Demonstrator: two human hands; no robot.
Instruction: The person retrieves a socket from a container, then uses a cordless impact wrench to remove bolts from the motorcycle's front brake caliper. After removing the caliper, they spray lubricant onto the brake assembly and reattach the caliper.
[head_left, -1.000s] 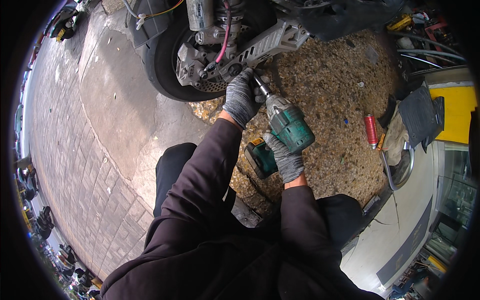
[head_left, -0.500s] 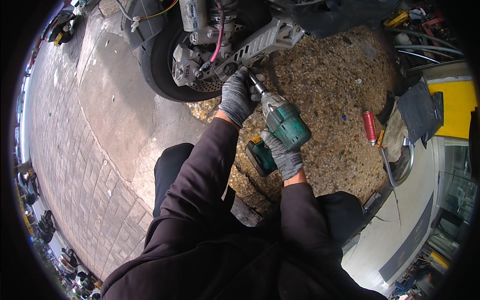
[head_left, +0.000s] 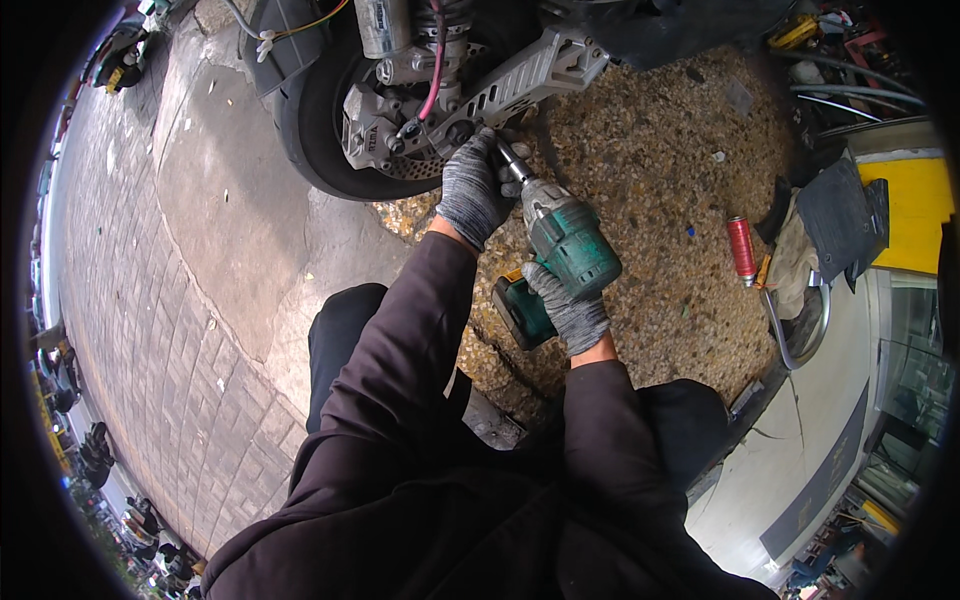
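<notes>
My right hand (head_left: 568,305), in a grey knit glove, is wrapped around the handle of a green cordless impact wrench (head_left: 575,245). Its battery (head_left: 522,312) juts out to the left of that hand. A long silver socket (head_left: 513,160) on the wrench's nose points up-left toward the hub of a wheel. My left hand (head_left: 470,190), gloved alike, curls its fingers about the socket's tip; what lies under them is hidden. Just beyond are a metal swingarm (head_left: 530,80), a brake caliper (head_left: 368,130), a perforated brake disc (head_left: 415,168) and a black tyre (head_left: 300,130).
A pink-red hose (head_left: 438,75) runs down beside a silver shock absorber (head_left: 380,28). On the pebbled ground to the right stands a red can (head_left: 740,250), near a rag (head_left: 792,250) and a bent metal tube (head_left: 800,358). Brick paving (head_left: 150,330) stretches along the left.
Both hands and the wrench keep nearly the same place; the view has shifted very slightly. The socket still points at the wheel hub.
</notes>
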